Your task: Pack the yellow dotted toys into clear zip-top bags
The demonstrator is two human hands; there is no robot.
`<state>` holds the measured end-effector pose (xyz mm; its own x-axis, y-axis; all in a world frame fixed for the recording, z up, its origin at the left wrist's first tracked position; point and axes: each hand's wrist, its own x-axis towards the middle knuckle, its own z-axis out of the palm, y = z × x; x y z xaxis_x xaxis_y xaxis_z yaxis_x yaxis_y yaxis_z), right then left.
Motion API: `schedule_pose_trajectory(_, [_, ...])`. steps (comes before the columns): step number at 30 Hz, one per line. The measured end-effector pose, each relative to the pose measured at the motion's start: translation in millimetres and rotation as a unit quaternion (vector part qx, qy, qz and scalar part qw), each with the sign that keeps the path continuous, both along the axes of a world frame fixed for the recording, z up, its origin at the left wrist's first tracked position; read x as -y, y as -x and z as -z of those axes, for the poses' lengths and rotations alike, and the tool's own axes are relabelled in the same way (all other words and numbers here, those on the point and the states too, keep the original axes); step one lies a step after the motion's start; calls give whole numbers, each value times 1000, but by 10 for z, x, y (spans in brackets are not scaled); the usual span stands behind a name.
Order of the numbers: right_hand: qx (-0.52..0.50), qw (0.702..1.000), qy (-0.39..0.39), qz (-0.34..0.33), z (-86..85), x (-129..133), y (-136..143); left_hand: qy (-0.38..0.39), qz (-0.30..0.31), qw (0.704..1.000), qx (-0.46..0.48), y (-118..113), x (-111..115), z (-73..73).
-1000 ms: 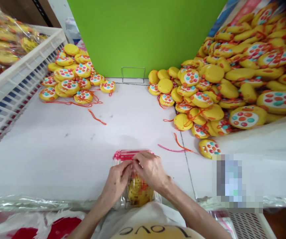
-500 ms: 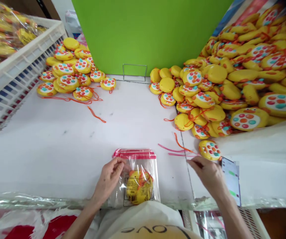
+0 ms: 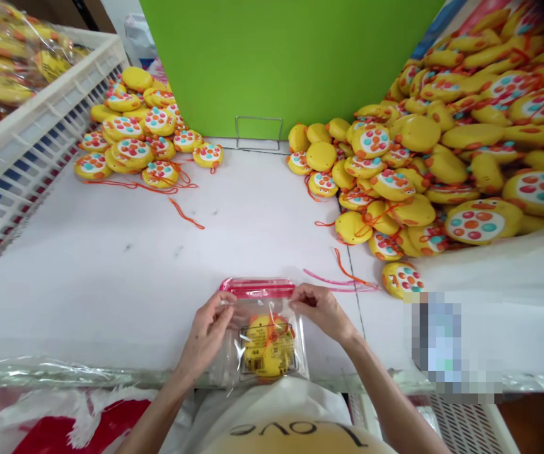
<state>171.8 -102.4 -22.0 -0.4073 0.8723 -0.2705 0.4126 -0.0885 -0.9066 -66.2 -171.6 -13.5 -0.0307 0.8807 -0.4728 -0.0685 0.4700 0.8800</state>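
A clear plastic zip bag (image 3: 231, 362) with a pink-red top strip lies at the table's front edge. Inside it is a yellow duck-shaped toy (image 3: 269, 353), seen through the bag's printed black text. My left hand (image 3: 208, 328) pinches the bag's upper left part between thumb and fingers. At the upper right corner, just under the pink strip, my right hand (image 3: 321, 309) has its fingers closed on the bag. Pink strips (image 3: 342, 285) and an orange cord (image 3: 347, 270) lie to the right of the bag.
Many yellow toys with coloured dots (image 3: 413, 176) are heaped at the right, and a smaller pile (image 3: 130, 135) lies at the back left. A white basket (image 3: 49, 120) stands left. Behind is a green panel (image 3: 276, 63) with a wire stand (image 3: 258, 132).
My right hand has moved left from beside the pink strips to the bag's upper right corner. My left hand stays on the bag's left side.
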Motion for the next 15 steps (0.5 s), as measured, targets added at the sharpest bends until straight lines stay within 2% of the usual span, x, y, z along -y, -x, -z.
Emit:
schedule_pose_trajectory(2, [-5, 1000, -10, -4, 5, 28, -48, 12, -14, 1000, 21, 24, 6, 35])
schedule_pose_trajectory(7, [10, 998, -57, -20, -6, 131, -13, 8, -32, 999, -1, 40, 36, 86])
schedule_pose_trajectory(11, [46, 993, -106, -39, -40, 194, 7, -1, -3, 1000, -21, 33, 56, 60])
schedule_pose_trajectory(13, [111, 979, -172, -4, -69, 170, -143, 8, -2, 999, -47, 104, 61, 22])
schedule_pose_trajectory(15, [195, 946, -247, 75, -110, 106, -444, 10, -33, 997, -75, 272, 63, -45])
